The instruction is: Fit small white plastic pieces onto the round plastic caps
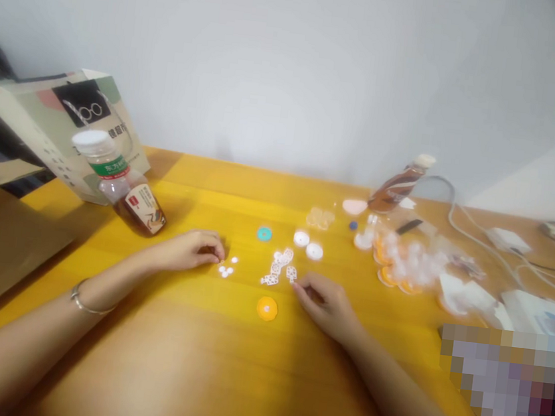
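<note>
My left hand (202,251) rests at the left of the table's middle, fingers curled and fingertips together beside several small white discs (226,271). Anything between those fingertips is too small to make out. On the right, my right hand (324,303) has its thumb and forefinger closed at the lower end of a white openwork piece (291,273). More white openwork pieces (274,269) lie in a loose cluster just left of it. An orange scalloped disc (267,308) lies nearer me, and a teal disc (264,234) lies farther away. Two white round wheels (307,245) sit behind my right hand.
A tea bottle (122,184) stands before a paper bag (66,124) at left. Another brown bottle (400,184) stands at the back right. White and orange round parts (409,260), a blue cap (353,225) and cables (484,241) crowd the right side. Brown paper (2,250) lies far left.
</note>
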{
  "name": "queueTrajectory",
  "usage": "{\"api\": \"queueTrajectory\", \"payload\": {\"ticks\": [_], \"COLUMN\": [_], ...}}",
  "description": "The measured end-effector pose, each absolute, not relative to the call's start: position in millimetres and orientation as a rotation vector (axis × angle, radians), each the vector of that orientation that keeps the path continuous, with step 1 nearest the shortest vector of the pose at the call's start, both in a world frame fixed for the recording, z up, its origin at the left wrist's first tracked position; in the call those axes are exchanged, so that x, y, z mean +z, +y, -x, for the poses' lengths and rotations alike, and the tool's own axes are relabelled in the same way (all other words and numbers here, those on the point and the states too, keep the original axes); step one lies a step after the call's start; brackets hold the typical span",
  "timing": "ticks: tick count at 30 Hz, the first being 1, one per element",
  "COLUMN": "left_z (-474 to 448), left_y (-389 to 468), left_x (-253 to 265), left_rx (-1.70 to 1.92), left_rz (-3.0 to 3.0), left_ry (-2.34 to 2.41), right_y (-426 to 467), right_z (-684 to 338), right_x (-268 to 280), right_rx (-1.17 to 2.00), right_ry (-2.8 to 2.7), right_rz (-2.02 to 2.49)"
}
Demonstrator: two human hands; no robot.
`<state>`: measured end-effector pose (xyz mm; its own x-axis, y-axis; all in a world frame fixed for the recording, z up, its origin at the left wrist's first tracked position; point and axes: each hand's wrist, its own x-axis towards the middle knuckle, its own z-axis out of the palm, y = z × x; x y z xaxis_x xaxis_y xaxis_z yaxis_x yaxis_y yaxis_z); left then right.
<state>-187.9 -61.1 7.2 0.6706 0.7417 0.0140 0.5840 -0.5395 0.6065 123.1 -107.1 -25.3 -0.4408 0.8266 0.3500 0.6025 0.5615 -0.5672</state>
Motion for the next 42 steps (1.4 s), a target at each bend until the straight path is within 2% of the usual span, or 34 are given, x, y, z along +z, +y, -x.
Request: {"api": "queueTrajectory", "payload": {"ticks": [12, 27, 37, 42], "left_z": [182.2, 180.5, 168.0, 142.8], "left_y": [-62.1, -65.8, -70.5, -95.4], "left_x": [2.8, 0.1, -4.5, -3.4], "left_rx": [0.415, 0.367, 0.673, 0.747], "left_rz": [-2.417, -2.343, -2.173, -2.196], "left_ry": [0.945, 1.091, 1.220, 1.111], "right_y": [-123.5, -122.6, -122.6, -122.5], "right_z": [-110.1, -99.6, -98.8, -98.3], "right_x": [-16.8, -18.2, -20.8, -24.3], "right_rx": [0.480, 0.547, 0.524, 0.517], "right_ry": [-2.331, -2.388, -2.402, -2.406], "right_rz": [0.821, 0.847, 0.827, 0.802]}}
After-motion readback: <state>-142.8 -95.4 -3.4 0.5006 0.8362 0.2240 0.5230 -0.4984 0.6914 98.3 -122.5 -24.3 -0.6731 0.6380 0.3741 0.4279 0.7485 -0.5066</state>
